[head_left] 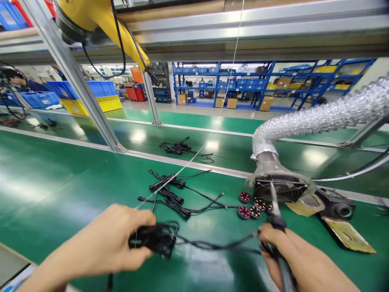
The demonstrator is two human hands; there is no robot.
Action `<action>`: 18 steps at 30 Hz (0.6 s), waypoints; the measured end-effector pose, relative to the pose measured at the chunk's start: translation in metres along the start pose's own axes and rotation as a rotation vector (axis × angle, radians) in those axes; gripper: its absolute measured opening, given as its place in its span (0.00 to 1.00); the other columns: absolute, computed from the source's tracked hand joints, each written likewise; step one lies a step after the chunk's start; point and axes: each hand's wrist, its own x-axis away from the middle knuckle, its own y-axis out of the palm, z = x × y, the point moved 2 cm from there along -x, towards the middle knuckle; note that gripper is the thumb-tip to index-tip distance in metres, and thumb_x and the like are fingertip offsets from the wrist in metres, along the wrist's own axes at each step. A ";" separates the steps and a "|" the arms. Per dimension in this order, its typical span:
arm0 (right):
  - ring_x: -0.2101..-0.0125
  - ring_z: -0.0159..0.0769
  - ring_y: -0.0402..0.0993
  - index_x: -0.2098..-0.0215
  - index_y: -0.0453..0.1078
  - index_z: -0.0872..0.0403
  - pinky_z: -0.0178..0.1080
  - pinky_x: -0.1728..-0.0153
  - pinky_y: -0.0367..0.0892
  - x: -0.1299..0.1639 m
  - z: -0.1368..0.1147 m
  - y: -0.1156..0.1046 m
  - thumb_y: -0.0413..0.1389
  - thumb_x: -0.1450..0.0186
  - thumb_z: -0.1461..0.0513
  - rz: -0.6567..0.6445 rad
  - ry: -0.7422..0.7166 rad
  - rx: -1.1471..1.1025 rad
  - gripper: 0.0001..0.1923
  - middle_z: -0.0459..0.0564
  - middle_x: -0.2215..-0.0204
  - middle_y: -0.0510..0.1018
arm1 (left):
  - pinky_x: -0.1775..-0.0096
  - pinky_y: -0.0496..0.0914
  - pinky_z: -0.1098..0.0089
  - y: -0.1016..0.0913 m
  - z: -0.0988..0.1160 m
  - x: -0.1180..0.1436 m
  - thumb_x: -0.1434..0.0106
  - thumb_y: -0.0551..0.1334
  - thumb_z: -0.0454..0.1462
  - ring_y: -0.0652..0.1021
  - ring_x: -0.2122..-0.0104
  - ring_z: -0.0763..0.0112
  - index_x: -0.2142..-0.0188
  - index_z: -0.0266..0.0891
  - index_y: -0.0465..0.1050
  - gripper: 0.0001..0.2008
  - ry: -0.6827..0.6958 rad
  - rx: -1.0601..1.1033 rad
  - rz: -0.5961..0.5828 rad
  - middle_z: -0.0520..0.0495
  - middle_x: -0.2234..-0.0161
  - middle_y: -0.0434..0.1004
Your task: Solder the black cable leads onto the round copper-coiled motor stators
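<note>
My left hand (112, 239) is closed around a coiled black cable bundle (161, 240) above the green bench. A thin pale wire (194, 157) runs down from overhead to this hand. My right hand (291, 255) grips a soldering iron (277, 221), its tip pointing up in front of the fume extractor's fan grille (281, 190). The cable's thin leads stretch across to my right fingers; whether these pinch the lead ends is hard to make out. Several small round motors with red and copper windings (244, 212) lie just beyond the right hand.
More black cable bundles (170, 194) lie mid-bench, with another pile (182, 148) behind the metal rail. A silver duct (316, 115) comes in from the right. A dark soldering stand (337, 205) sits at right. A yellow robot arm (106, 24) hangs overhead at left.
</note>
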 end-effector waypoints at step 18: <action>0.55 0.40 0.74 0.46 0.67 0.58 0.47 0.56 0.73 -0.340 0.149 0.089 0.57 0.31 0.57 -0.128 0.869 0.201 0.18 0.55 0.50 0.73 | 0.64 0.71 0.64 -0.004 -0.149 -0.187 0.29 0.47 0.36 0.80 0.67 0.60 0.56 0.37 0.70 0.14 -0.228 0.000 0.495 0.44 0.69 0.79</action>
